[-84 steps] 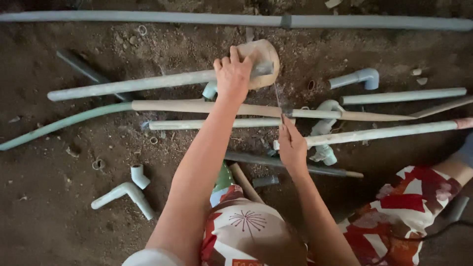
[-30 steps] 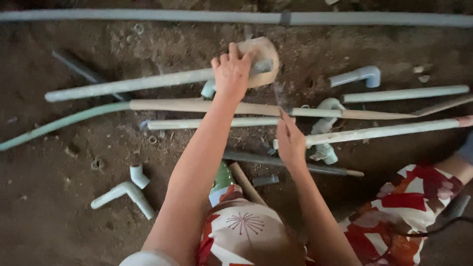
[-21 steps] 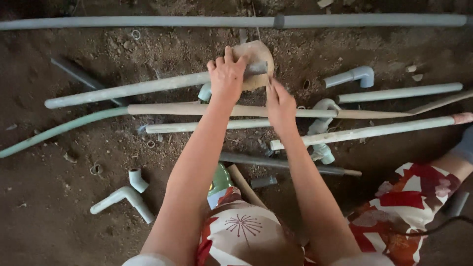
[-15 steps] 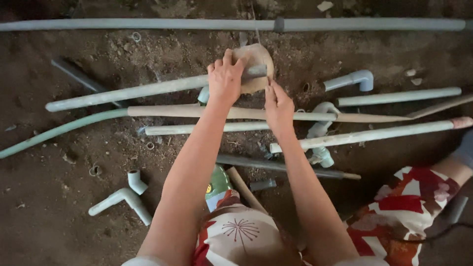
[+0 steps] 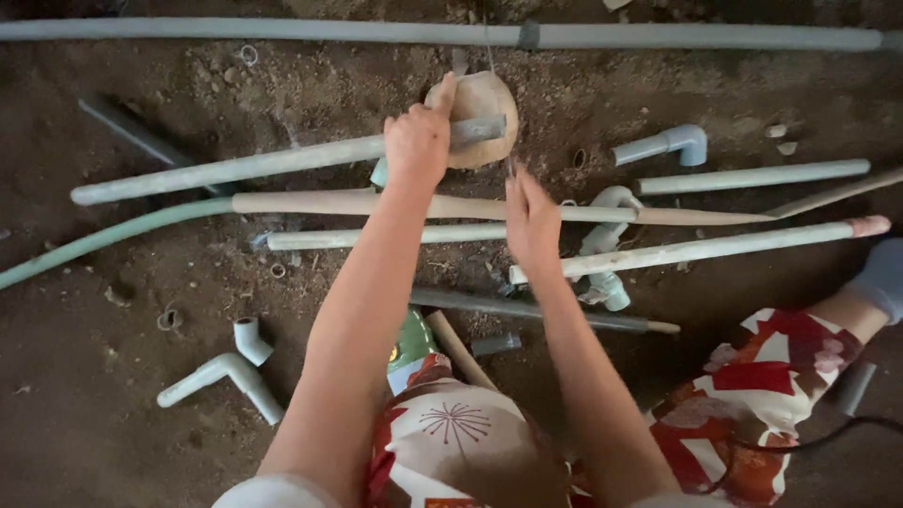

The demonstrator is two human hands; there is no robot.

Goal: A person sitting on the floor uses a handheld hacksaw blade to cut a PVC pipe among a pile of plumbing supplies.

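Clamped over a grey pipe (image 5: 254, 166), the left hand (image 5: 416, 143) presses that pipe down where its end lies across a rounded tan stone (image 5: 475, 108) on the dirt floor (image 5: 113, 395). Beside it, the right hand (image 5: 530, 218) is closed around a thin saw blade (image 5: 509, 166), which stands just right of the left hand and meets the pipe near the stone; the exact finger positions on the blade cannot be told. Below the held pipe lie a long wooden handle (image 5: 583, 213) and a pale pipe (image 5: 376, 236), both passing under the forearms. Near the right wrist, a second pale pipe (image 5: 715, 246) runs to the right edge. At the top edge, a long grey pipe (image 5: 282, 32) spans the view. On the left, a green hose (image 5: 103, 235) curves across the ground, and an elbow fitting (image 5: 226, 373) rests near the lower left. At right of the stone sits another elbow fitting (image 5: 670, 143).
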